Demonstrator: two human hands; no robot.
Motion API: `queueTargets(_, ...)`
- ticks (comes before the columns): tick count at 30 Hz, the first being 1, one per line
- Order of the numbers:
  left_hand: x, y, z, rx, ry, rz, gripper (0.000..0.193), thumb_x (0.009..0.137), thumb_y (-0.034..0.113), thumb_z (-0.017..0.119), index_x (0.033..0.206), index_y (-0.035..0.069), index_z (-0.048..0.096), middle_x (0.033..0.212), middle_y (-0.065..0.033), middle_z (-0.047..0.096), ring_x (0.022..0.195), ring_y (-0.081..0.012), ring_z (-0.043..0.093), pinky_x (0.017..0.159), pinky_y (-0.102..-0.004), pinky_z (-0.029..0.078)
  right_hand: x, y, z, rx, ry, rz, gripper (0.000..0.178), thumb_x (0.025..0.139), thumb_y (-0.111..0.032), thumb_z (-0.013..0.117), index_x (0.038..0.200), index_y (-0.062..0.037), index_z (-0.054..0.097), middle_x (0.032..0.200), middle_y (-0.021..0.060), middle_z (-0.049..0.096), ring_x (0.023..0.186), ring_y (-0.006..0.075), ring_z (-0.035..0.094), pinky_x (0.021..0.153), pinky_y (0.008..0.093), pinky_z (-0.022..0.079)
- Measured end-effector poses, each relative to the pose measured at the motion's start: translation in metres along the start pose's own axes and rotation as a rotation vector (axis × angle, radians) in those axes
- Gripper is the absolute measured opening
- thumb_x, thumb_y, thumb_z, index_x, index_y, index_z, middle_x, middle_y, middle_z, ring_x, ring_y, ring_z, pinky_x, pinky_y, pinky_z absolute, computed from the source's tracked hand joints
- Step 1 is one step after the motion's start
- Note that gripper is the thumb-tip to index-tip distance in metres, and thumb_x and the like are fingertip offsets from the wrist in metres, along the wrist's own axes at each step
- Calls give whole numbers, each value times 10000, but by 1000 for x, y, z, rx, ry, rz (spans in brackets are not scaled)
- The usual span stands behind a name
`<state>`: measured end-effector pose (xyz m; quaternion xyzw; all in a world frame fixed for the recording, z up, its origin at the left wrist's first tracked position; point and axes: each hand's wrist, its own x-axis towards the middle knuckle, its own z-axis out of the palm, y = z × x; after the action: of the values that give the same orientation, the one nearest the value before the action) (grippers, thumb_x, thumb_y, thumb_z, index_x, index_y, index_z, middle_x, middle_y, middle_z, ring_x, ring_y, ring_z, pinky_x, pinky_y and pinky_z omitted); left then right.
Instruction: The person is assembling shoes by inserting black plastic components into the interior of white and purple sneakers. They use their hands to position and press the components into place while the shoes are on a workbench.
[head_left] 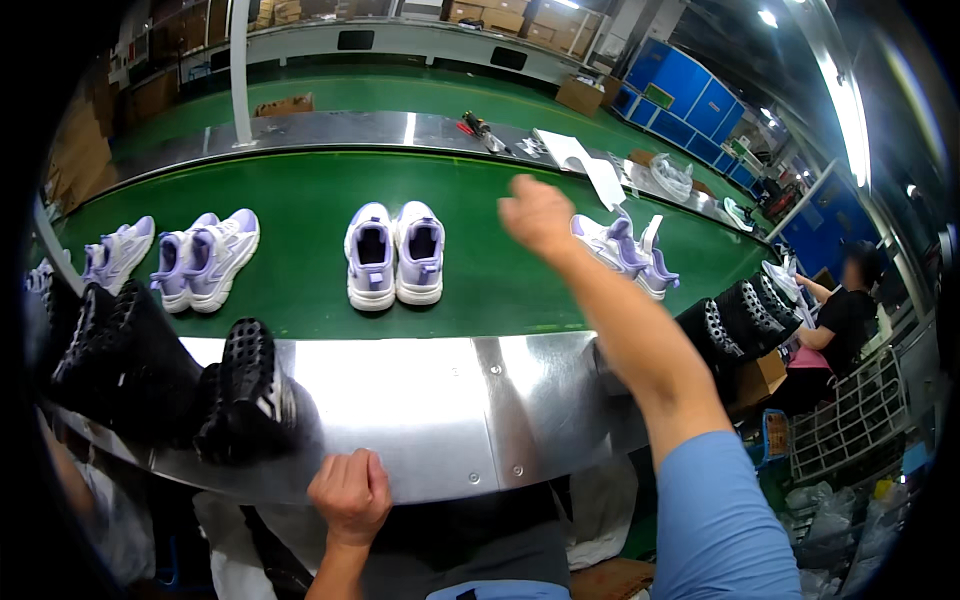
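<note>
My left hand point(350, 495) is a closed fist at the near edge of the metal ledge, with nothing showing in it. My right arm reaches forward over the green conveyor belt point(480, 285). Curled fingers on my right hand point(537, 213) hide whatever may be in them. Just right of that hand lies a pair of white and lilac sneakers point(625, 250), with white paper point(603, 183) behind it. Another such pair of sneakers point(395, 257) stands upright in the middle of the belt, heels toward me. More sneakers point(207, 260) stand farther left.
Black things with studded surfaces point(250, 390) stand on the metal ledge point(400, 400) at left; similar ones point(740, 318) stand at right. Hand tools point(483, 130) and a clear plastic bag point(670, 177) lie on the far ledge. A person point(850, 310) works at far right beside a wire rack point(850, 425).
</note>
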<state>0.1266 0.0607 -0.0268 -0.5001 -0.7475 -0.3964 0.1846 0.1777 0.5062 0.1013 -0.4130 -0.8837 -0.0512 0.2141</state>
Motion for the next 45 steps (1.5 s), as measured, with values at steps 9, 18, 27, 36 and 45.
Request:
queueTargets(9,2,5,11,-96,-59,27,38,825,-16,681,817,11,657,661,-121,537,561,-318,502,514,-431,378,-13,396,-3,-343,-656,912,653,874,-372,774,1411,-17,665,1469,180,651,1372,328,617,1142,546,450)
queueTargets(18,1,4,5,-30,-113,38,72,881,27,640,814,28,667,690,-109,606,572,-302,588,528,-404,489,28,243,54,74,-524,795,339,914,-209,740,1150,34,753,965,216,759,766,303,756,683,443,618)
queueTargets(27,-6,-1,21,41,26,85,167,757,48,670,663,123,554,611,-62,488,500,-252,477,461,-404,393,0,113,2,407,-395,579,202,845,-156,723,828,45,738,779,158,739,599,254,711,552,380,563)
queueTargets(36,35,51,0,-262,-63,-11,397,793,183,810,1148,55,688,1027,-140,683,988,-373,686,914,-474,542,-164,-9,-124,352,-533,217,340,774,-264,757,950,26,773,919,238,771,838,335,775,774,418,618)
queueTargets(45,31,78,38,-184,-92,275,299,835,240,786,1016,19,699,1161,-218,626,1225,-476,586,1104,-570,459,-279,-35,-124,714,79,-190,262,981,-232,678,1049,13,739,874,251,740,788,429,735,737,485,586)
